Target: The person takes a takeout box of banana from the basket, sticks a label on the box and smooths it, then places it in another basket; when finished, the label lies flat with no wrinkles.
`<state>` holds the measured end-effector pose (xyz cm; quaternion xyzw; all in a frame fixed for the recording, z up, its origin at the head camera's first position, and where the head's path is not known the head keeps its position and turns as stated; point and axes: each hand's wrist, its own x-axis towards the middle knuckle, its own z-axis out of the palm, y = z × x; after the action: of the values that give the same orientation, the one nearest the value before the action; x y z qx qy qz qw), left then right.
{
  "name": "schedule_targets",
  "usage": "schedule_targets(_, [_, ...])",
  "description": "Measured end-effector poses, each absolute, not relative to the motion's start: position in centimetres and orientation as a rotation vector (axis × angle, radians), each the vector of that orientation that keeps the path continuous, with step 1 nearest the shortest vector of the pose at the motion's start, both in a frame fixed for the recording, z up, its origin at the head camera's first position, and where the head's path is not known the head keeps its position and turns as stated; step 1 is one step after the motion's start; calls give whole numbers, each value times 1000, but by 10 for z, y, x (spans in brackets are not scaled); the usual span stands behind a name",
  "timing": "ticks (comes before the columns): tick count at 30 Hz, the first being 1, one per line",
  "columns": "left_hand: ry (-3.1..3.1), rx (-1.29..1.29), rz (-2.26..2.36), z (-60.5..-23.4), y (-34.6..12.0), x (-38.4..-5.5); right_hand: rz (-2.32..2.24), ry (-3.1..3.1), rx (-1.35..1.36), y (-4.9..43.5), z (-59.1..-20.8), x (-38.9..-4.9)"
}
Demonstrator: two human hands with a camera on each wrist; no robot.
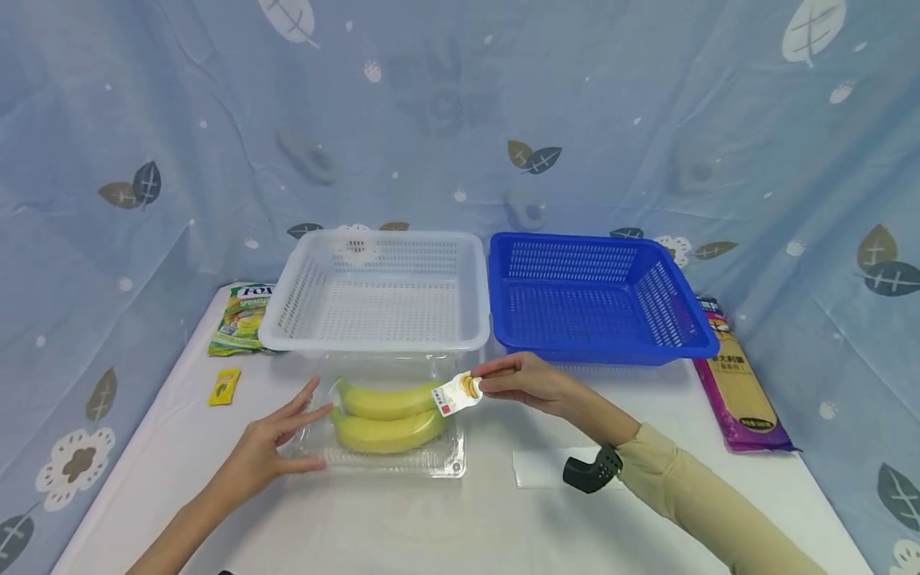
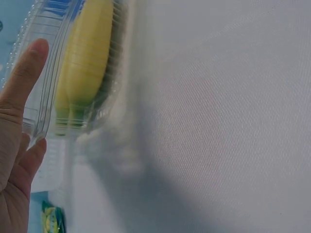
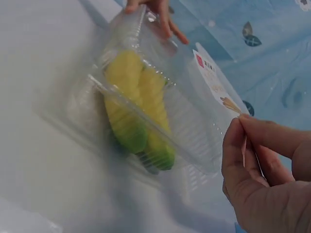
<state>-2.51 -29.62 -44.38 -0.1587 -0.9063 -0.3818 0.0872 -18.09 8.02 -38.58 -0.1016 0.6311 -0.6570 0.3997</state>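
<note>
Two yellow bananas (image 1: 388,431) lie side by side inside a clear plastic clamshell box (image 1: 431,465), also seen in both wrist views. At the left end of the box, my left hand (image 1: 262,447) touches it with fingers spread and fairly straight. Its thumb (image 2: 30,68) lies along the clear lid in the left wrist view. Between thumb and fingertips, my right hand (image 1: 528,383) pinches one end of a white label (image 1: 454,394) printed with a banana picture. The label's free end hangs over the box's right side, overlapping the bananas in the head view.
Behind the box stand a white basket (image 1: 381,347) and a blue basket (image 1: 604,351). A green packet (image 1: 244,319) and a small yellow sachet (image 1: 225,386) lie at left. On the right are a purple pasta bag (image 1: 740,383) and a white paper sheet (image 1: 535,469).
</note>
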Motion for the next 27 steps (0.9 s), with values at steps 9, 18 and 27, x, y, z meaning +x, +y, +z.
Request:
schedule_targets(9, [-2699,-478,-1134,-441,-295,-23,-1546,1550,-464,46,-380,-198])
schedule_targets(18, [-2731,-448,-1149,-440,-294,-26,-1326,1551,-744,12,-380,-225])
schedule_targets(27, [-2740,-430,-1141,-438,-294,-24,-1062,1656,-1083,-23,-372,-228])
